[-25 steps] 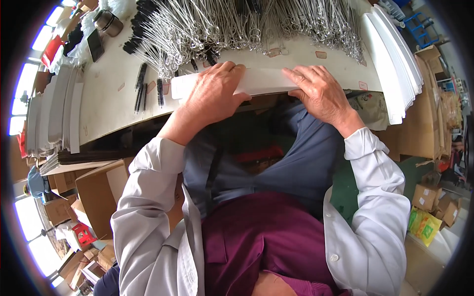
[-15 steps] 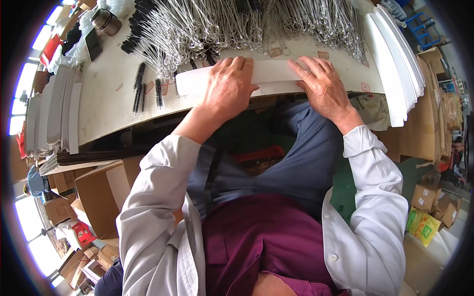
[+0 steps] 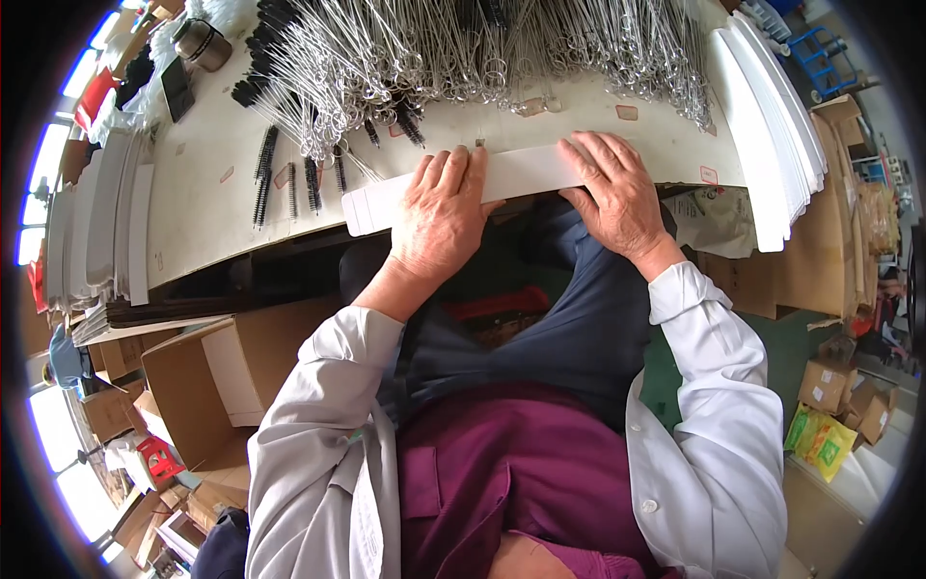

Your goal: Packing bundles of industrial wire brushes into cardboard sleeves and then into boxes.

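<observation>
A long, narrow white cardboard carton [image 3: 526,172] lies across the table's front edge, tilted a little down at its left end. My left hand [image 3: 436,214] is closed over its left part, fingers on top and thumb along the near edge. Around its right end my right hand [image 3: 617,201] is closed in the same way, covering that end. Beyond the carton lies a big pile of wire brushes [image 3: 405,58] with looped metal handles and black bristles. Several loose brushes [image 3: 262,176] rest left of the carton.
Flat white cartons stand in stacks at the table's right [image 3: 767,135] and left [image 3: 106,217]. A metal flask [image 3: 203,44] and a dark phone-like slab [image 3: 177,89] sit at the back left. An open cardboard box [image 3: 207,376] is below the table [image 3: 207,217] at left.
Both hands have drawn the carton toward me, down to the table's front edge. Its left end now hangs over the edge, and more brushes show behind it.
</observation>
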`<state>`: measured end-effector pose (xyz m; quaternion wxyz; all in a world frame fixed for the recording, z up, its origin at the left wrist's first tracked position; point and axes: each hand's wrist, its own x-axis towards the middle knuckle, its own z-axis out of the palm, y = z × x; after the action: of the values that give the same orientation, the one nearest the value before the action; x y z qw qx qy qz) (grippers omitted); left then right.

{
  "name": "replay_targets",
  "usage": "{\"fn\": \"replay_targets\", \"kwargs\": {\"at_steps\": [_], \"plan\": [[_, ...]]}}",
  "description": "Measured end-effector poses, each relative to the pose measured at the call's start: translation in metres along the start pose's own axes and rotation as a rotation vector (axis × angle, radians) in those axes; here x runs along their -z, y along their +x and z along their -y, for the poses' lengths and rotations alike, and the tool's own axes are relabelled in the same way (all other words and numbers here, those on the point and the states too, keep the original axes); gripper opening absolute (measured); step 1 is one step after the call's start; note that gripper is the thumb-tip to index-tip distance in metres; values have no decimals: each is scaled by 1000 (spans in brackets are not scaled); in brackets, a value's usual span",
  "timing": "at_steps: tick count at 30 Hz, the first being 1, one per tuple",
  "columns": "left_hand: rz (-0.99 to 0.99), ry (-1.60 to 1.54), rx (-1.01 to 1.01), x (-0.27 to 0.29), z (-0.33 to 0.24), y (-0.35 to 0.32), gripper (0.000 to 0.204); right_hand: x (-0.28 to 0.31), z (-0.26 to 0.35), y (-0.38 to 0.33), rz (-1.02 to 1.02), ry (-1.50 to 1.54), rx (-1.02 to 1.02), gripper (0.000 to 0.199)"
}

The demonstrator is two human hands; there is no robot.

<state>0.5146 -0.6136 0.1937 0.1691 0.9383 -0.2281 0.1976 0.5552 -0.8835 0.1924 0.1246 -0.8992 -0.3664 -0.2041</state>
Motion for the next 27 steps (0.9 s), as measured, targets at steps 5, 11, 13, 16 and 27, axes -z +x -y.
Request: {"fn": "replay_targets", "kwargs": {"at_steps": [5,11,13,16,27], "plan": [[25,2,13,1,-2,0,64,-3,0,-1,-8,7,-12,60],[-24,100,-49,-14,-1,-15,62,-11,6,-14,-9,-13,-22,63],[-4,221,-106,-18,-1,-21,59,-11,8,-17,-22,-9,-28,64],[68,249,-106,-19,0,-19,60,-8,15,-14,28,-20,-47,64],[170,365,-91,13,32,-45,64,-21,28,1,52,-41,-42,66]]}}
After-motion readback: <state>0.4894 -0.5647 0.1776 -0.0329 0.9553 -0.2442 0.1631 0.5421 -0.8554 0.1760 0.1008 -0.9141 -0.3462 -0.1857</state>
